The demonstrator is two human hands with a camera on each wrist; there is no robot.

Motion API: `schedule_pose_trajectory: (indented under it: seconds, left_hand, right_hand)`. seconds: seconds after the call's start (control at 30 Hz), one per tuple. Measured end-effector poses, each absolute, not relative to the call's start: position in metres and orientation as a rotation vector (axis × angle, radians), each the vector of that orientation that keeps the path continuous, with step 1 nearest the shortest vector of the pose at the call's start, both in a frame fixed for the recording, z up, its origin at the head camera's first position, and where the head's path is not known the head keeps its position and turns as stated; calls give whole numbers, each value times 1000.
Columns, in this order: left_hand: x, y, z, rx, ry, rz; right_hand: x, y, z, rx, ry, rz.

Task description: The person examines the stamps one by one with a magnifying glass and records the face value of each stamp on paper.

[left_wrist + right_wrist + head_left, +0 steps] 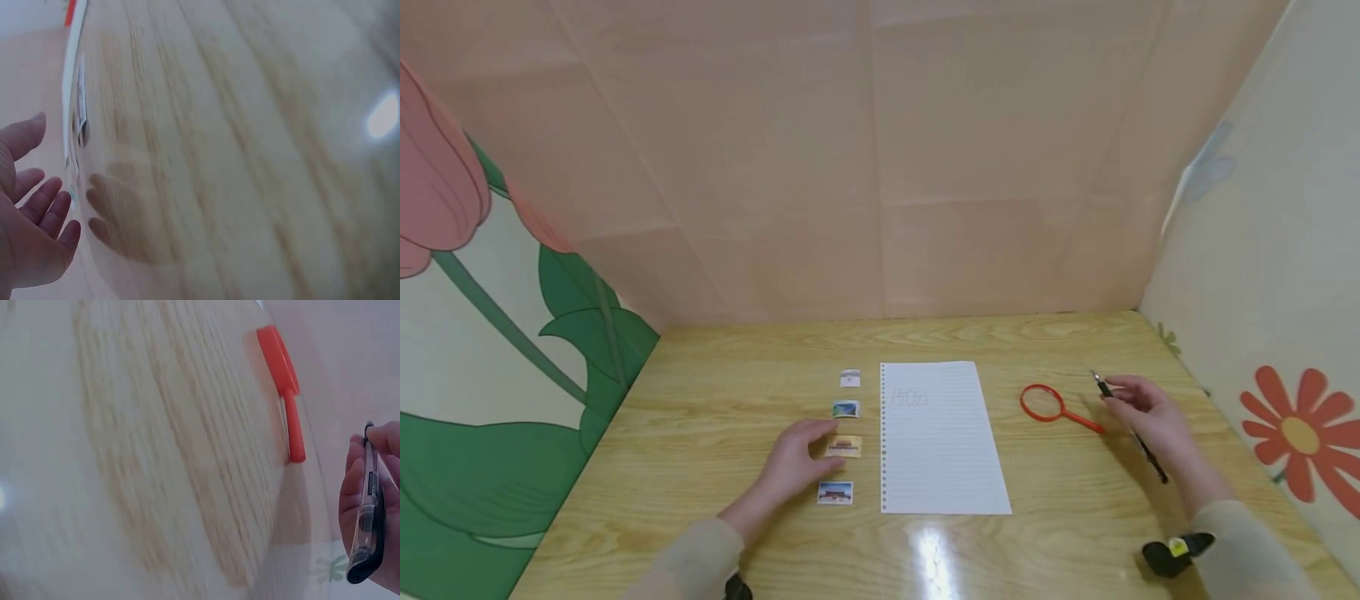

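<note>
Left hand (797, 460) at the yellow card (843, 447); right hand (1157, 421) holding the pen (1146, 452)

Far left, the left hand is spread, thumb and fingers parted around the yellow card, nothing gripped; whether the fingertips touch it cannot be told. The card lies flat on the worktop (662, 433), third from the far end of a column of four. Nearest the person is the blue card (835, 493); beyond the yellow one lie the green-blue card (846, 409) and the white card (850, 379).

Right of the column lies the lined sheet (947, 467), faint handwriting near its top left. Next comes the red magnifier (1063, 411), flat, handle toward the right hand. That hand pinches the pen above the worktop, tip pointing away from the person.

The step in hand appears to be positioning or picking up the yellow card. The next move probably calls for a light edge pinch or a clean release, neighbouring cards undisturbed, pen kept ready
</note>
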State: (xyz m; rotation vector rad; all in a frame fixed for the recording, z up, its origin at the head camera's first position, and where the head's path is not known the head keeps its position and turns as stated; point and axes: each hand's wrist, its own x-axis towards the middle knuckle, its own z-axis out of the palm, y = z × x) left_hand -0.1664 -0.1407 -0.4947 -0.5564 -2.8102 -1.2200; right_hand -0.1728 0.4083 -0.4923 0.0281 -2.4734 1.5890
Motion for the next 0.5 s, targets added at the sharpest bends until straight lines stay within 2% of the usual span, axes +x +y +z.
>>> schedule_pose_trajectory:
  seconds: [0.5]
  left_hand:
    - [-171,-145,-501,-496,-2838,-1304]
  right_hand:
    - [-170,429,-503,-377,-2641,1210]
